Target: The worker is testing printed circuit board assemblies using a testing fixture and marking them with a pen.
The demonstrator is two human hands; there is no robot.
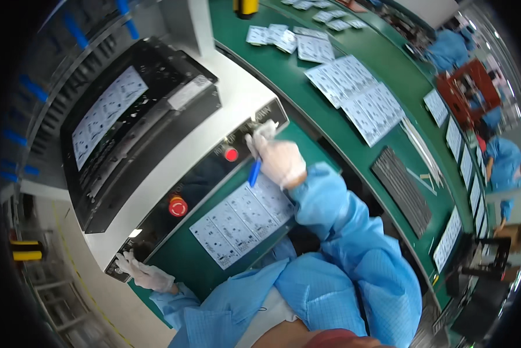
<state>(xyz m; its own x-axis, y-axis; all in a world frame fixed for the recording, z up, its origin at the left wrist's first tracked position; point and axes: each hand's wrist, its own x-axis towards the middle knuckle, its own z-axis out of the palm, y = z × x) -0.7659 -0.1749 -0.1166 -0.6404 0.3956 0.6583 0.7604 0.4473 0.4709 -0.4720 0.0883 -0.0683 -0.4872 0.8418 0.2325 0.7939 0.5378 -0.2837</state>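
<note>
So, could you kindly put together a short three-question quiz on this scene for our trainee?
1. Short answer: which side's hand holds the blue pen-like item?
2. True or false: along the black control strip, the large red knob lies between the left hand and the right hand.
3. Multiple choice: what colour is the work surface around the white circuit sheet nearest the person? A) grey B) green C) red

Key: 1. The right. 2. True. 3. B.
</note>
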